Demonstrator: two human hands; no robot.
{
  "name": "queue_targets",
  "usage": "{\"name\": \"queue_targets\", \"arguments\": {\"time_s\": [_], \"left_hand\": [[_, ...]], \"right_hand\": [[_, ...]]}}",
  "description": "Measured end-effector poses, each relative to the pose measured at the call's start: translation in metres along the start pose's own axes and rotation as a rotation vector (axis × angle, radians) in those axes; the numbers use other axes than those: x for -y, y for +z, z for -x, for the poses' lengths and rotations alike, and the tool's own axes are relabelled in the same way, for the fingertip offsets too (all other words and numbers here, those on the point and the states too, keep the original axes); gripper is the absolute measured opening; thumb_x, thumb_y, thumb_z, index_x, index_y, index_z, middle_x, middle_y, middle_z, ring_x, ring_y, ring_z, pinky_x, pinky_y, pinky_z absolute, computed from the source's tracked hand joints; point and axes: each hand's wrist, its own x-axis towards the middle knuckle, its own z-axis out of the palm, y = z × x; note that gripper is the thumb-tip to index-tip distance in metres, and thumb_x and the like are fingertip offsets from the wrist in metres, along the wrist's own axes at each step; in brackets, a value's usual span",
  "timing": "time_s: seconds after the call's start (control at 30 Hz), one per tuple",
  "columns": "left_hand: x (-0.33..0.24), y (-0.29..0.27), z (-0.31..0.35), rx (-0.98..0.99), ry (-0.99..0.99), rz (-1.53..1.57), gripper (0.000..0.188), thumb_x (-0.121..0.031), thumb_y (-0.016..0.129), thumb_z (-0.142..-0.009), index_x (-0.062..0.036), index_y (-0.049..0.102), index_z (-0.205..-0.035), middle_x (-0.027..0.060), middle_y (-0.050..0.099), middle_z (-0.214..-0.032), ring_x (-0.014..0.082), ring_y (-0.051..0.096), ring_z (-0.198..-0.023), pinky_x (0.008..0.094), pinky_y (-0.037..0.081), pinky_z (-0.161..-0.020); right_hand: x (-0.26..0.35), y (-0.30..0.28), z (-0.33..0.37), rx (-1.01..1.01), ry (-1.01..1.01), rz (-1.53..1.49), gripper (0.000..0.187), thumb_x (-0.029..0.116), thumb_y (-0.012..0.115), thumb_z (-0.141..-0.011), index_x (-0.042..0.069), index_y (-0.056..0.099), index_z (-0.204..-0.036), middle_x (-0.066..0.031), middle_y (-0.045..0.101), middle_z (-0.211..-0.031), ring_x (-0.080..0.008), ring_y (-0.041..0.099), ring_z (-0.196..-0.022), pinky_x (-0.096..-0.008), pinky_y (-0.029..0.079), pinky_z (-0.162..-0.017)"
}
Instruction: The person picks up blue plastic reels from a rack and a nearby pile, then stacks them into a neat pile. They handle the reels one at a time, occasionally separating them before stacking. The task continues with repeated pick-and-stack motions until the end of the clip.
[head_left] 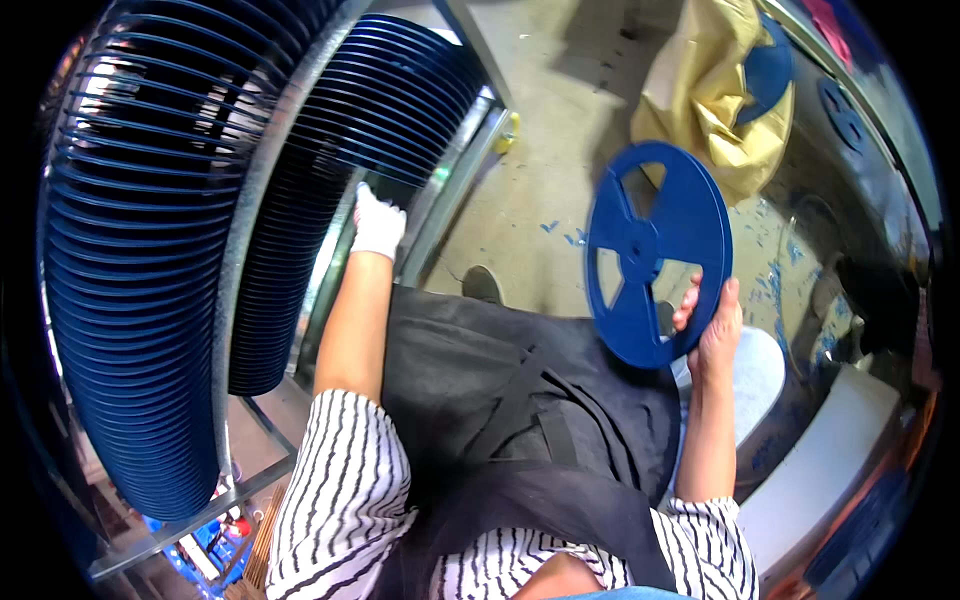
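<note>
My right hand [712,325], bare, grips a round dark-blue plastic reel [685,215] by its lower right rim. The reel is tilted upright in front of me, with a small hub hole and wide cut-outs; fingers pass through one of them. My left hand [380,225], in a white glove, reaches to the lower row of blue discs [390,85] on the rack at left. Its fingers look curled beside a gap in that row, and whatever they hold is hidden.
A longer row of blue discs [135,300] fills the near-left side of the metal rack [235,210]. A yellowish sack [705,90] with a blue disc in it stands far right. Blue scraps [775,285] litter the floor. Beside my right arm is a white curved panel [825,465].
</note>
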Motion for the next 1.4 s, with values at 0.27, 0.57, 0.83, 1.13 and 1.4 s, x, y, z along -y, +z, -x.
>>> {"name": "queue_targets", "arguments": {"time_s": [0.27,0.57,0.83,1.13,1.4], "left_hand": [[-0.002,0.064,0.106,-0.046,0.331,2.03,0.066,-0.048,0.052,-0.096,-0.0088,0.034,-0.147,0.0218,0.033,-0.15,0.0345,0.033,-0.139,0.0449,0.025,-0.115],[-0.016,0.042,0.192,-0.398,0.754,1.683,0.055,-0.039,0.042,-0.103,-0.0043,0.038,-0.145,0.0214,0.046,-0.138,0.0318,0.043,-0.131,0.0443,0.028,-0.115],[-0.045,0.028,0.238,-0.732,0.749,1.44,0.05,-0.029,0.042,-0.103,-0.0058,0.034,-0.147,0.0186,0.044,-0.143,0.0284,0.038,-0.136,0.0428,0.025,-0.115],[-0.077,0.032,0.273,-1.121,0.795,0.513,0.052,-0.027,0.061,-0.092,0.001,0.049,-0.135,0.0203,0.058,-0.125,0.0358,0.055,-0.113,0.0433,0.039,-0.101],[-0.126,0.076,0.27,0.078,0.977,1.526,0.051,-0.037,0.061,-0.092,0.0008,0.052,-0.126,0.0172,0.063,-0.106,0.0254,0.062,-0.102,0.0379,0.047,-0.096]], "right_hand": [[0.005,-0.038,-0.001,0.363,-0.072,-0.636,0.051,0.05,0.035,-0.102,0.003,0.053,-0.108,-0.003,0.055,-0.071,-0.0127,0.052,-0.053,-0.0254,0.043,-0.047],[0.0,-0.038,0.01,0.553,0.048,-0.997,0.039,0.038,0.041,-0.104,0.001,0.052,-0.103,-0.001,0.052,-0.065,-0.0101,0.051,-0.049,-0.0226,0.042,-0.042],[-0.007,-0.034,0.031,0.552,0.047,-0.957,0.04,0.04,0.037,-0.104,0.003,0.051,-0.101,-0.0005,0.052,-0.064,-0.0096,0.052,-0.048,-0.0225,0.042,-0.041],[-0.009,-0.023,0.039,0.465,-0.045,-0.754,0.049,0.05,0.036,-0.102,0.003,0.052,-0.103,-0.0009,0.053,-0.07,-0.0088,0.05,-0.056,-0.0216,0.039,-0.046],[0.013,0.076,0.133,0.704,-0.4,0.007,0.071,0.062,0.038,-0.096,-0.004,0.06,-0.115,-0.0151,0.069,-0.098,-0.0234,0.068,-0.086,-0.0328,0.054,-0.078]]}}
